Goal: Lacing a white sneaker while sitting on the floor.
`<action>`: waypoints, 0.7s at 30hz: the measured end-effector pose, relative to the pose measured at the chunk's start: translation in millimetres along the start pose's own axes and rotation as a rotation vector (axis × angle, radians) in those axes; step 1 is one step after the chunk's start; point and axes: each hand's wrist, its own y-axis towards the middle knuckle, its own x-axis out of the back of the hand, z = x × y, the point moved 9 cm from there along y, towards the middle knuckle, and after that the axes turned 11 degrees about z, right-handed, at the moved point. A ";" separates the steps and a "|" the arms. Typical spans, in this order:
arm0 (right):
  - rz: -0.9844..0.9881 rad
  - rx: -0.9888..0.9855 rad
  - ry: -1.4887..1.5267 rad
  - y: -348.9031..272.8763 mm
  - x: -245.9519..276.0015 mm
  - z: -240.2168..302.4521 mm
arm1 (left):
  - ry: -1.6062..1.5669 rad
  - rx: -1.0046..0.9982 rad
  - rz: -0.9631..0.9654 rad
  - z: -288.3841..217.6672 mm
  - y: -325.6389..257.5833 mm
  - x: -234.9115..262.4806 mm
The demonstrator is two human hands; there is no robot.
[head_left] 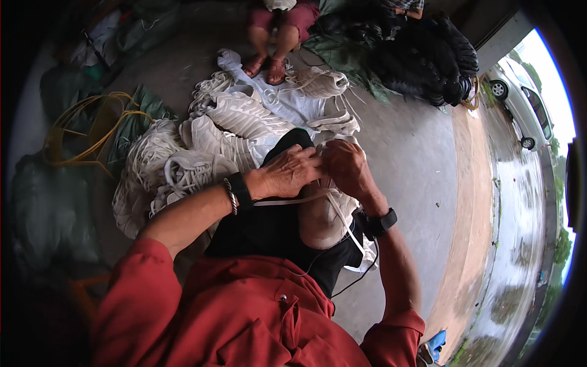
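**Hands meeting over white cord at the knee**

A heap of white rope bundles (208, 144) is lying on the concrete floor (409, 159) ahead, with dark netting (428, 58) beyond and another person's sandalled feet (266, 67) facing it. The left hand (287, 173) and right hand (345, 166) are closing together, pinching a white cord (293, 200) over the knee; the fingertips are hiding each other.

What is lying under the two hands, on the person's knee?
Under the left hand and right hand a white flat strap crosses the bare knee and hangs down past the black shorts. The exact spot the fingers pinch is covered by the hands.
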 end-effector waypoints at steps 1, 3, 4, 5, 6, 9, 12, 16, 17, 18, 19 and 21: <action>0.066 -0.017 -0.106 -1.9 -11.2 0.2 | -0.027 -0.011 0.029 1.3 -2.2 -2.0; 0.143 -0.019 -0.203 -0.1 -26.2 7.4 | -0.054 -0.007 0.023 5.2 -10.6 -3.0; 0.155 -0.044 -0.200 -0.6 -30.2 7.2 | -0.094 -0.020 0.016 7.2 -12.6 -5.1; 0.167 -0.073 -0.199 -2.1 -32.3 5.9 | -0.136 -0.038 0.007 7.6 -13.8 -5.7; 0.184 -0.068 -0.230 -3.2 -35.8 5.6 | -0.139 -0.032 0.003 10.3 -16.0 -6.3; 0.196 -0.061 -0.250 -4.6 -41.6 6.3 | -0.273 -0.040 0.066 15.3 -18.9 -14.3; 0.232 -0.087 -0.300 -6.2 -43.3 3.2 | -0.213 -0.047 0.082 12.7 -18.9 -21.1; 0.266 -0.225 -0.318 -10.9 -46.9 -8.9 | -0.115 -0.067 -0.037 9.0 -12.7 -17.6; 0.269 -0.180 -0.437 -12.2 -54.2 -8.0 | -0.111 -0.104 -0.083 8.5 -15.9 -15.7; 0.334 -0.193 -0.434 -7.7 -59.8 -4.5 | -0.104 -0.085 -0.078 12.0 -19.9 -18.4; 0.252 -0.200 -0.424 -6.8 -59.1 -5.2 | -0.097 -0.078 -0.074 12.5 -20.7 -18.6; 0.240 -0.225 -0.440 -5.5 -65.1 -13.2 | -0.122 -0.074 -0.109 10.2 -18.4 -12.1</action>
